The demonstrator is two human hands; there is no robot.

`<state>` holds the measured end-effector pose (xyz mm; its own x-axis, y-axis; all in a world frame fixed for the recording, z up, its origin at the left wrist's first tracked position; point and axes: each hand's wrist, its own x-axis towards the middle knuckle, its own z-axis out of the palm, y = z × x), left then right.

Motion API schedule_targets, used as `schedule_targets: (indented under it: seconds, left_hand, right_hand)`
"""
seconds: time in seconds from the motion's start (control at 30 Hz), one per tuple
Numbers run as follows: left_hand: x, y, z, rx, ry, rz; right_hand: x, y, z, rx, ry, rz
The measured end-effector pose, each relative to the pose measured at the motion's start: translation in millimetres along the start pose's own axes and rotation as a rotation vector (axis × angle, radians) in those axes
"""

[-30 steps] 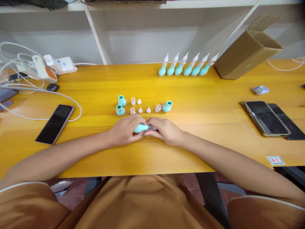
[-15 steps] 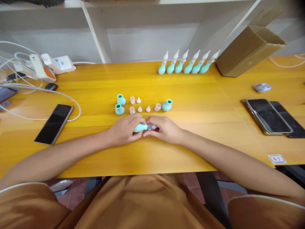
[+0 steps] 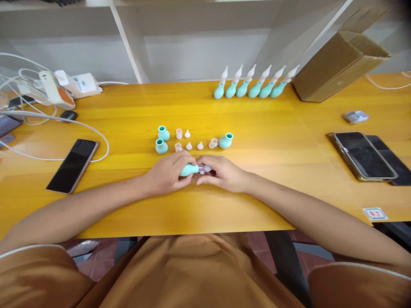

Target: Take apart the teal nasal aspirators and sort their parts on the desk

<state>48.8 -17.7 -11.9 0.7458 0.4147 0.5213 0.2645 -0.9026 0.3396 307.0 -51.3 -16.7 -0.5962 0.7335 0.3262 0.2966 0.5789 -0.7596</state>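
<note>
A bulb nasal aspirator lies across both my hands, its glossy teal bulb (image 3: 189, 170) on the left and its clear nozzle part (image 3: 204, 169) on the right. My left hand (image 3: 167, 173) is wrapped round the bulb. The thumb and fingers of my right hand (image 3: 226, 174) close on the nozzle end, partly hiding it. Small clear pieces (image 3: 194, 178) lie on the table just below. Beyond the hands are teal bulbs (image 3: 163, 134) with open necks, two at left and one teal bulb (image 3: 226, 140) at right. Between them are clear cups (image 3: 179, 134) and small whitish tips (image 3: 200, 146).
Several aspirators with white tips (image 3: 255, 87) stand in a row at the back, beside an open cardboard box (image 3: 338, 64). Phones lie at left (image 3: 73, 166) and right (image 3: 364, 155). White cables and a power strip (image 3: 86, 85) occupy the back left.
My right thumb has moved slightly down and away from the nozzle, exposing the small clear pieces beneath. My left hand keeps its hold on the bulb.
</note>
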Motion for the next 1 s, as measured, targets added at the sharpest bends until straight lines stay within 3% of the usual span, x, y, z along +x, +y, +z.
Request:
schedule_targets:
  seconds: [1.0]
  left_hand:
    - [2.4,-1.2,0.7,-0.077,-0.031,-0.033]
  right_hand:
    - [3.2,3.5,7.1,-0.056,0.029,0.090]
